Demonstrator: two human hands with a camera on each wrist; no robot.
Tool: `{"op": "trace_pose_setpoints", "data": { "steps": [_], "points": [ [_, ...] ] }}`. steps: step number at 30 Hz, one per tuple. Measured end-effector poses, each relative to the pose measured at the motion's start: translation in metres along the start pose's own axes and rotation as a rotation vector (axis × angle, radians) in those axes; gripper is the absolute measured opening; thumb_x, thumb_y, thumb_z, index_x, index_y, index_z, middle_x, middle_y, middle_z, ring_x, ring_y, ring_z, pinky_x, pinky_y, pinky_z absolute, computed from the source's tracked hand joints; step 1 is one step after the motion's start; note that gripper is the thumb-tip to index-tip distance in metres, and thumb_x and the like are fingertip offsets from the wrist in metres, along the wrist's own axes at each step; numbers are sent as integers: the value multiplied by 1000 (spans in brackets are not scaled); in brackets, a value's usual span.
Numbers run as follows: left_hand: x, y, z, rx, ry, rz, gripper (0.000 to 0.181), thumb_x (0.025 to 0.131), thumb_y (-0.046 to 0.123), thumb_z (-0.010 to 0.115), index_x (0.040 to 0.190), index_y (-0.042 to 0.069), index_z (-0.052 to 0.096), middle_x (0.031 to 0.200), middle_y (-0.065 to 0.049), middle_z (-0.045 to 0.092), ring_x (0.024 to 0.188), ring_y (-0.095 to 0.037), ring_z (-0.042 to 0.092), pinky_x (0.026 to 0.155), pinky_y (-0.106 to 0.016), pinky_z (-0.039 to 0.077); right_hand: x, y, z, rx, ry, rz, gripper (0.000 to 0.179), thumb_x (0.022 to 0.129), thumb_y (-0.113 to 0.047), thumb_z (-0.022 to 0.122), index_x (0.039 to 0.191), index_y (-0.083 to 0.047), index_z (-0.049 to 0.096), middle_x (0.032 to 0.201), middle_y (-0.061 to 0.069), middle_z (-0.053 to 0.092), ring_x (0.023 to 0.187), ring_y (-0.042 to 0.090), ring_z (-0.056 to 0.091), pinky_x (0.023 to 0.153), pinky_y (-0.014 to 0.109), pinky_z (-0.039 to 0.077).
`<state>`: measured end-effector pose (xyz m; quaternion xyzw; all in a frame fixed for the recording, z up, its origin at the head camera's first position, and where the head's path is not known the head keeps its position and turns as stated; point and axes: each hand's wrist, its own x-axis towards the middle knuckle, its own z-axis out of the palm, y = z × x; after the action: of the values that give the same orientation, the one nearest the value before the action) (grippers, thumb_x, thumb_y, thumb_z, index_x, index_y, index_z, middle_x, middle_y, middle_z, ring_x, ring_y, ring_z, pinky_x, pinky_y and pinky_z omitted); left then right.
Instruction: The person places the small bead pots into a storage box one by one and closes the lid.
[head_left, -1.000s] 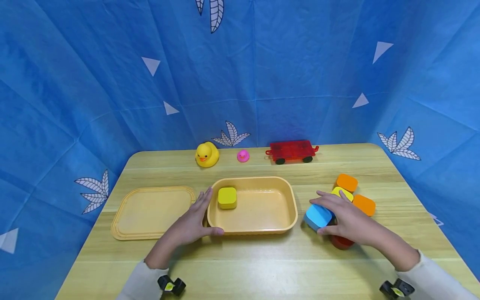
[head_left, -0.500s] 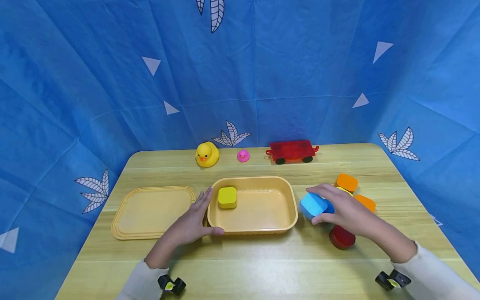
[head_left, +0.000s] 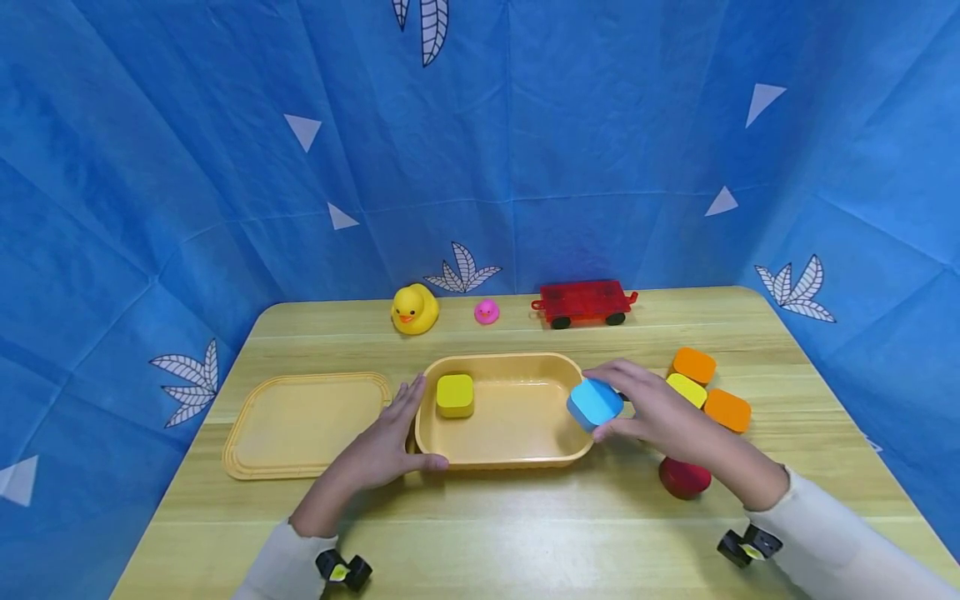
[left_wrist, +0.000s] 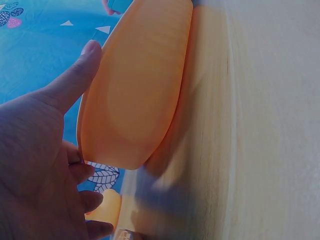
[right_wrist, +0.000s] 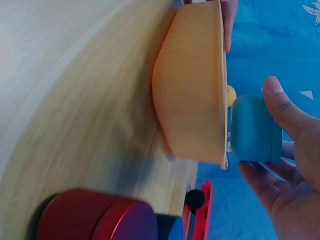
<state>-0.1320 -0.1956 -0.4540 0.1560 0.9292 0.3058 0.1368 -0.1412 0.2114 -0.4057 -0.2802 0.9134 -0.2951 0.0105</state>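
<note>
My right hand pinches a light blue rounded-square block between thumb and fingers. The block overlaps the right end of the tan plastic bin in the head view. From the right wrist view, the light blue block is at rim height, just past the bin's edge. A yellow block lies inside the bin at its left. My left hand rests at the bin's left front corner, its fingers extended along the left end and the thumb against the front rim.
A tan lid lies left of the bin. Right of it are two orange blocks, a yellow block and a red round piece. Behind stand a yellow duck, a small pink duck and a red wagon.
My right hand has lifted the light blue block from among the pieces at the right and carried it left to the bin's right end. The left hand has stayed still.
</note>
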Motion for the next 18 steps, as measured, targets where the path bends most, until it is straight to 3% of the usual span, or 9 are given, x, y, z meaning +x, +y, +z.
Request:
{"op": "trace_pose_setpoints", "data": {
  "steps": [5,18],
  "points": [
    [0,0,-1,6,-5,-9,126,80,60,82,168,21,-1,174,-4,1,160,-32,1,124,-62,15,10,-4,8,-22,20,-36,73,79,-25,90,142,-5,59,128,12,62,108,28,63,87,43,60],
    [0,0,-1,-2,-7,-8,126,80,60,82,168,22,0,174,-4,1,160,-33,0,123,-64,16,46,-13,31,-5,9,-25,71,84,-20,86,145,0,56,132,16,59,111,32,61,93,47,59]
  ]
}}
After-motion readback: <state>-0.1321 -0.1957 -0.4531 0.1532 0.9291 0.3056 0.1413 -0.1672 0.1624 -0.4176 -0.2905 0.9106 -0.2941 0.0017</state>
